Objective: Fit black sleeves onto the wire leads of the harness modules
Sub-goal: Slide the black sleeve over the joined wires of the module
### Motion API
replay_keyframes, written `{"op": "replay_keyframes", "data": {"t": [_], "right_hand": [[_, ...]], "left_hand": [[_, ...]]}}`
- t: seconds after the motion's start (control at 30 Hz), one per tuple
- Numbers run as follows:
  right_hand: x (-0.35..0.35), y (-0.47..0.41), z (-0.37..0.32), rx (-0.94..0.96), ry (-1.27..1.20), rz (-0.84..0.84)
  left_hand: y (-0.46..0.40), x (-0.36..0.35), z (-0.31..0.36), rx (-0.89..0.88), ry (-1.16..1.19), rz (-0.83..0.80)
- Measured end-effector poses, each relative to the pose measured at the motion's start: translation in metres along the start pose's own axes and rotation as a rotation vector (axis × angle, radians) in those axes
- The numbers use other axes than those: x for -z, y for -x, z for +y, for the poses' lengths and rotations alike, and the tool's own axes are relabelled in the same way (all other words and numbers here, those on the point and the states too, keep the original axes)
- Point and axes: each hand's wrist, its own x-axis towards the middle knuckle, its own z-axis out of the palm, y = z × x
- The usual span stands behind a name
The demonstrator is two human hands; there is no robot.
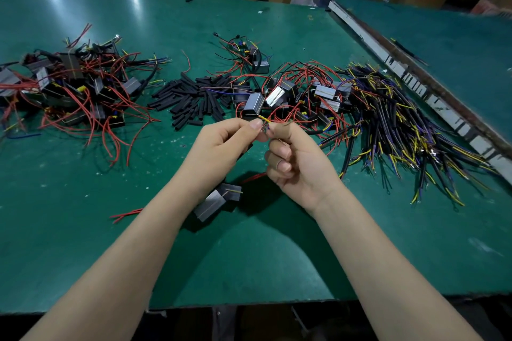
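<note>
Two bare forearms reach up from the near edge of the green table [83, 230], and between them, just under the left wrist, lies a grey harness module [219, 201] with a yellow lead showing on its top and red wires [126, 214] trailing out to its left. Taking that module as the landmark: directly beyond it the two hands meet above the table. The left hand [221, 147] has its fingers curled, thumb and forefinger pinching thin wire leads [265, 122] at their tips; the right hand [293, 158] is curled too, its thumb and forefinger pinching the same leads from the other side, so that the fingertips of both hands nearly touch. A short yellow end sticks out just past the pinch. Whether a sleeve is already on these leads cannot be told, since the fingers cover the spot. Farther beyond the module, past the hands, a loose heap of short black sleeves [191, 99] lies on the table. Beyond and to the right of the module sits a cluster of grey modules [277, 97] tangled in red wire, and farther right a spread of black, yellow and purple cable bundles [401, 130]. Beyond and far to the left of the module is another pile of modules [72, 83] with red leads. A metal rail [415, 77] runs diagonally along the table's right side.
</note>
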Motion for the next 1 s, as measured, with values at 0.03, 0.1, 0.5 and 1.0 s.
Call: {"op": "replay_keyframes", "data": {"t": [0.03,0.1,0.5,1.0], "right_hand": [[0.000,0.000,0.000,-0.001,-0.002,-0.007],[0.001,0.000,-0.001,0.008,0.008,-0.018],[-0.009,-0.001,0.012,0.421,0.348,0.215],[0.003,-0.001,0.012,0.615,0.591,0.215]], "left_hand": [[0.001,0.000,0.001,-0.007,0.004,-0.005],[0.001,0.000,0.001,-0.025,-0.002,-0.015],[0.003,-0.009,-0.002,-0.161,-0.389,0.254],[0.001,-0.001,-0.001,-0.150,-0.472,0.143]]}}
